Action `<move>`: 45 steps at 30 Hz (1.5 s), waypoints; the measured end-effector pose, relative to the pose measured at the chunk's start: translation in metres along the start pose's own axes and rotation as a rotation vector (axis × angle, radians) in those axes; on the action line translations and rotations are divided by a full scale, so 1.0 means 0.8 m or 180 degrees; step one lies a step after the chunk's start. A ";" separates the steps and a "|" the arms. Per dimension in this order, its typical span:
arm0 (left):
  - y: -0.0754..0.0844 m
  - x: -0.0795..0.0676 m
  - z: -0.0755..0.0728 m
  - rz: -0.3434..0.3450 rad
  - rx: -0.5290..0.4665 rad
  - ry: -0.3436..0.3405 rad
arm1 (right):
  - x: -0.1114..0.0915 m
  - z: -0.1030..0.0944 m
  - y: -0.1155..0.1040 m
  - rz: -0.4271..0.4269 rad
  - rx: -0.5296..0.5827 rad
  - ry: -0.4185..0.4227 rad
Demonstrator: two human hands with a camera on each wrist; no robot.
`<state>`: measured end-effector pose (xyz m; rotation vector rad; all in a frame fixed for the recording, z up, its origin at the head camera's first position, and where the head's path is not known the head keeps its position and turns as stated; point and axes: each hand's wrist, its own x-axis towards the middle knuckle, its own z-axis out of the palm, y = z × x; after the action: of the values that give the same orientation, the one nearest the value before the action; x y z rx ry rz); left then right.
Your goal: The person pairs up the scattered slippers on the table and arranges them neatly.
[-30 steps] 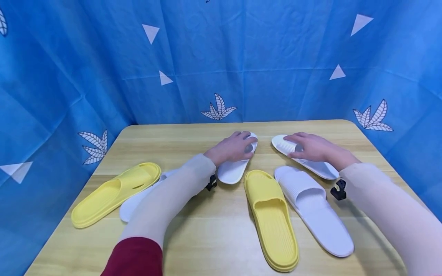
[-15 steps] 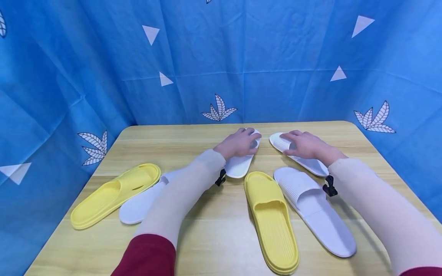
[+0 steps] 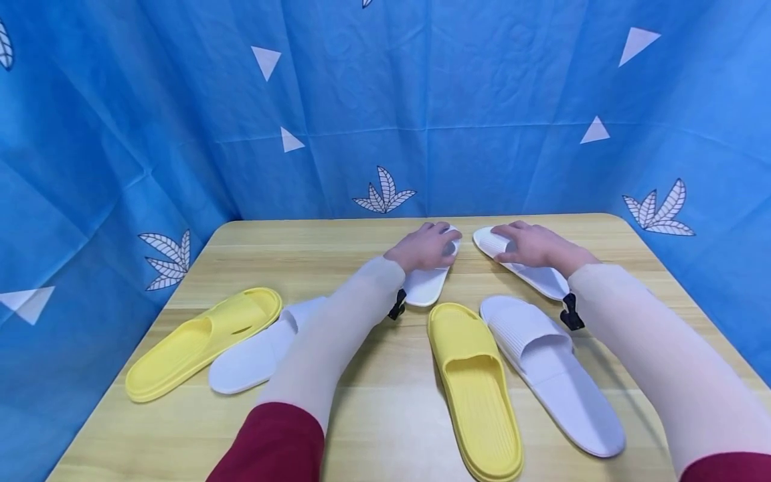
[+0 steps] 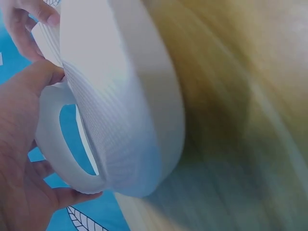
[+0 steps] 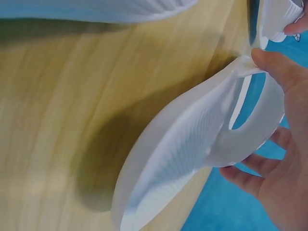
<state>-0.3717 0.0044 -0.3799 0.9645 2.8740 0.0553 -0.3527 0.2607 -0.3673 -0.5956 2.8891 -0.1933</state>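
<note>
Towards the back of the table, my left hand point(image 3: 426, 246) grips a white slipper point(image 3: 424, 288) by the sides of its strap, thumb on one side and fingers on the other. To its right, my right hand point(image 3: 533, 249) holds another white slipper point(image 3: 545, 280) by its strap in the same way. The left wrist view shows the thumb at the edge of the ribbed strap point(image 4: 72, 173). In the right wrist view the slipper's sole point(image 5: 163, 139) is close over the wood, with a shadow beside it. The two slippers' toes angle towards each other, a gap between them.
A yellow slipper point(image 3: 482, 402) and a white slipper point(image 3: 572, 395) lie side by side at front right. Another yellow slipper point(image 3: 175, 351) and white slipper point(image 3: 247, 361) lie at the left, the white one partly behind my left sleeve. A blue curtain point(image 3: 337, 100) surrounds the wooden table point(image 3: 373, 422).
My left hand has moved right and slightly back with its white slipper. The right hand has shifted slightly back with its slipper. The other slippers stay in place.
</note>
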 end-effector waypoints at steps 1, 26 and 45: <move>0.000 0.001 0.000 -0.0011 -0.0009 0.0006 | 0.002 0.000 0.000 -0.0006 0.0009 -0.0005; 0.026 0.051 0.008 -0.0283 -0.0181 0.0098 | 0.036 -0.002 0.001 0.0740 0.0385 -0.0186; 0.044 0.048 0.003 -0.0535 -0.0114 0.0102 | 0.019 -0.012 0.010 0.0705 0.0696 -0.0207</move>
<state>-0.3808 0.0561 -0.3837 0.7195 2.9602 0.1083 -0.3713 0.2631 -0.3618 -0.2378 2.7921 -0.4405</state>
